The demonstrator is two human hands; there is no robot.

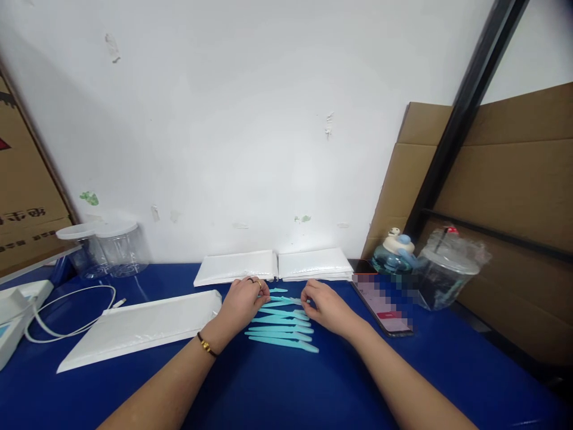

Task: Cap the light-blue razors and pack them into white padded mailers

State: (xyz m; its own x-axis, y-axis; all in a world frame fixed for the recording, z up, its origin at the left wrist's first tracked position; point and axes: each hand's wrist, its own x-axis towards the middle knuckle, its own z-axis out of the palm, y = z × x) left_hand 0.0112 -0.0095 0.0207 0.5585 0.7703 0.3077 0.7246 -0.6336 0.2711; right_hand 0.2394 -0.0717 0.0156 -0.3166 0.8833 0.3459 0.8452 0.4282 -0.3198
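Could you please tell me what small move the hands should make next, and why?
I would probably straighten the teal strip between the hands. The left hand and right hand are at its opposite ends, and the nearer teal strips lie side by side in a rough row. Whether either hand grips it firmly is hard to tell.

Slim turquoise razors (280,328), roughly parallel
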